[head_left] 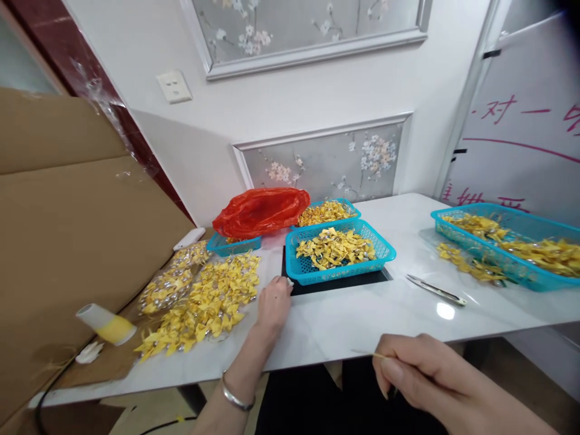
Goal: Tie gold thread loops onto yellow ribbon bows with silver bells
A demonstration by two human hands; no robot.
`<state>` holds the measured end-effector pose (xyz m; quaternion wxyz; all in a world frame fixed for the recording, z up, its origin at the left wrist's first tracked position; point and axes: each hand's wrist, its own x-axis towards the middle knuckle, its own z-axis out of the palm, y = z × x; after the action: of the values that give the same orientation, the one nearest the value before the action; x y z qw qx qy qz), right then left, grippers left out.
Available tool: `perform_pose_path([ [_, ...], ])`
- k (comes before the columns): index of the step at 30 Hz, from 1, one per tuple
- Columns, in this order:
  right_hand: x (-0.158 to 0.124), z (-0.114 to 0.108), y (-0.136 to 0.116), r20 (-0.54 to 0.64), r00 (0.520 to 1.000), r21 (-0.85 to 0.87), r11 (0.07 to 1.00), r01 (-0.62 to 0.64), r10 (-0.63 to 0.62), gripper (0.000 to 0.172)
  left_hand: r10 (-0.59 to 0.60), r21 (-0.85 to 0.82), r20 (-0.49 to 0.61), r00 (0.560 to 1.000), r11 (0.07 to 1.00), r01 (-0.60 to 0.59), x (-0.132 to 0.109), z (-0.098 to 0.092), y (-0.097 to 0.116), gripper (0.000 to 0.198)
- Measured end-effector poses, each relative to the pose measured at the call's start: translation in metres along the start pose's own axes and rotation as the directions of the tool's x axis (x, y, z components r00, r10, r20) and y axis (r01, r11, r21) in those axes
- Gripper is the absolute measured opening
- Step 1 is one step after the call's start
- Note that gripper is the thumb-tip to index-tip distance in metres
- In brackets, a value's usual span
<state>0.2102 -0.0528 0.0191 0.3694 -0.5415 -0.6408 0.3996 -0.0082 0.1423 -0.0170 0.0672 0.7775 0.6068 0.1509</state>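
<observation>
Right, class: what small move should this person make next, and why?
Probably reach the left hand over to the yellow pieces and take one: it sits beside the near left corner of their blue basket, while the right hand pinches a thin strand. Whether the left holds anything is unclear.

Reads "对一" in magenta handwriting (499, 110) on white board (521, 66), right side; runs on into character cut by picture edge. Shows more magenta characters (471, 198) below drawn line (521, 145), partly hidden, can't make out.
</observation>
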Motion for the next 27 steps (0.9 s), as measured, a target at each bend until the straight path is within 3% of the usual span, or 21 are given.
perform_pose_path([
  [3, 0.002, -0.004, 0.004, 0.05, 0.998, -0.034, 0.998, 0.051, -0.049, 0.049, 0.01, -0.16, -0.04, 0.999, 0.987, -0.016, -0.011, -0.007, 0.002, 0.031],
  [6, 0.004, -0.006, 0.005, 0.081, 0.995, -0.037, 0.998, 0.055, -0.052, 0.047, 0.002, -0.363, -0.05, 0.999, 0.931, -0.021, -0.041, -0.016, 0.013, 0.029],
  [7, 0.005, -0.006, 0.005, 0.089, 0.995, -0.031, 0.999, 0.043, -0.04, 0.046, 0.001, -0.44, -0.03, 1.0, 0.898, -0.014, -0.055, -0.018, 0.019, 0.026],
  [10, 0.007, -0.005, 0.005, 0.085, 0.996, -0.018, 1.0, -0.011, 0.012, 0.044, 0.077, -0.661, 0.131, 0.988, 0.75, 0.029, -0.095, -0.025, 0.041, 0.043],
  [11, 0.007, -0.004, 0.005, 0.087, 0.996, -0.022, 1.0, -0.011, 0.013, 0.045, 0.096, -0.757, 0.189, 0.977, 0.649, 0.083, -0.105, -0.027, 0.047, 0.047],
  [13, 0.008, -0.002, 0.006, 0.099, 0.995, -0.036, 0.999, 0.02, -0.016, 0.046, 0.181, -0.91, 0.337, 0.924, 0.316, 0.269, -0.119, -0.028, 0.057, 0.041],
  [15, 0.007, -0.001, 0.008, 0.104, 0.994, -0.04, 0.998, 0.048, -0.044, 0.047, 0.235, -0.923, 0.384, 0.893, 0.106, 0.369, -0.124, -0.027, 0.062, 0.034],
  [18, 0.007, -0.001, 0.009, 0.109, 0.992, -0.033, 0.998, 0.061, -0.057, 0.047, 0.189, -0.929, 0.37, 0.91, 0.064, 0.364, -0.122, -0.024, 0.065, 0.025],
  [23, 0.012, 0.001, 0.01, 0.093, 0.994, -0.059, 0.996, 0.063, -0.057, 0.043, 0.198, -0.939, 0.342, 0.919, 0.022, 0.344, -0.121, -0.025, 0.065, 0.034],
  [25, 0.016, 0.004, 0.015, 0.072, 0.995, -0.082, 0.994, 0.077, -0.071, 0.043, 0.238, -0.926, 0.329, 0.914, -0.11, 0.362, -0.124, -0.03, 0.064, 0.032],
  [27, 0.019, 0.006, 0.023, 0.061, 0.995, -0.114, 0.99, 0.088, -0.081, 0.043, 0.278, -0.861, 0.326, 0.904, -0.308, 0.405, -0.127, -0.036, 0.062, 0.025],
])
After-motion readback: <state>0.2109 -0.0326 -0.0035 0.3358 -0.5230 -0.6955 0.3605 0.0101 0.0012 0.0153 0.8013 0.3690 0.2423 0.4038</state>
